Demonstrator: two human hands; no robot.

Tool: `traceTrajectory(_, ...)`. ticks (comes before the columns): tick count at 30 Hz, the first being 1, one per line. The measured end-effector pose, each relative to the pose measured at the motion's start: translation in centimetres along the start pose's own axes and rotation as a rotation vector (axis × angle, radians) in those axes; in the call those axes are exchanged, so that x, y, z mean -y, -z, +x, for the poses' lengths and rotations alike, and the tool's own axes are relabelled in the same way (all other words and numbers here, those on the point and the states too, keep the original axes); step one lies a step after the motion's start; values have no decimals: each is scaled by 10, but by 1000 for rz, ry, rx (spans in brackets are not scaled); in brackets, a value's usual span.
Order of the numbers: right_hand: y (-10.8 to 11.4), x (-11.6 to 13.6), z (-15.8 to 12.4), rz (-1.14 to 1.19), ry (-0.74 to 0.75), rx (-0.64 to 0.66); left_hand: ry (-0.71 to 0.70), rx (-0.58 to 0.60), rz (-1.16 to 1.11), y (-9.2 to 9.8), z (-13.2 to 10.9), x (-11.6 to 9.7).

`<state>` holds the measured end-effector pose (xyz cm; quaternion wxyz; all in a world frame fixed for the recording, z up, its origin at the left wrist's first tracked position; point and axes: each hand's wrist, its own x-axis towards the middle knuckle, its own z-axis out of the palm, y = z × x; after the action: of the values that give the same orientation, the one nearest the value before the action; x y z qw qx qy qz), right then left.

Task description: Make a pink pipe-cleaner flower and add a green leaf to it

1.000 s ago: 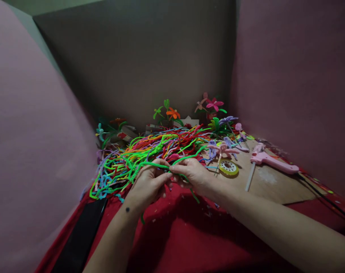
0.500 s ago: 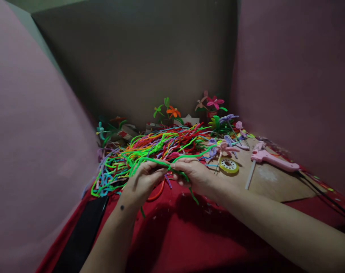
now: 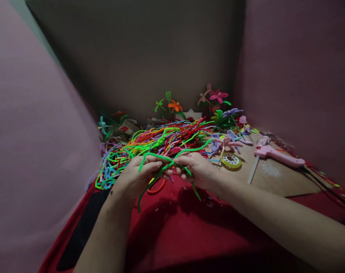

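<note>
Bright green pipe cleaners (image 3: 170,164) cross each other between my two hands, above the red cloth. My left hand (image 3: 138,170) is closed, with thumb and fingers pinching the strands left of the crossing; one end hangs down below it. On the right side of the crossing, my right hand (image 3: 197,167) pinches the same pipe cleaners, its fingers curled underneath. One green length runs up and right over this hand, and another end dangles beneath it. Just behind both hands lies a big heap of multicoloured pipe cleaners (image 3: 163,136).
A pink glue gun (image 3: 280,156) rests on a brown board (image 3: 288,184) at right, beside a yellow-rimmed spool (image 3: 231,161). Pipe-cleaner flowers (image 3: 217,96) stand at the back. An orange loop (image 3: 158,187) lies under my hands. A black flat object (image 3: 83,231) is at left.
My left hand has shifted a little left and turned, and its fingers show more. The green strands now cross in an open X between the hands, with one end hanging lower at left.
</note>
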<state>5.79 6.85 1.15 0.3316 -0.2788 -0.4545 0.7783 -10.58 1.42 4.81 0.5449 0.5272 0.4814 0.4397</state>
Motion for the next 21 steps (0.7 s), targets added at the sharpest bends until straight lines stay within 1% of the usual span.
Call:
traceTrajectory(4, 1, 0, 0, 23, -27, 1, 30, -1, -128, 0, 1, 0)
traceTrajectory(7, 1, -1, 0, 15, -18, 10, 22, 17, -100, -1, 0, 0)
traceTrajectory(10, 1, -3, 0, -1, 5, 22, -14, 19, 86, -6, 2, 0)
traceTrajectory(13, 1, -7, 1, 1, 44, 34, -66, -18, 238, -10, 4, 1)
traceTrajectory(17, 2, -11, 3, 34, 56, 37, -132, -131, 384, -13, 4, 5)
traceTrajectory(19, 3, -12, 3, 36, 49, 33, -233, -203, 566, -14, 3, 7)
traceTrajectory(21, 2, -11, 3, 33, 40, 30, -418, -251, 813, -18, 1, 11)
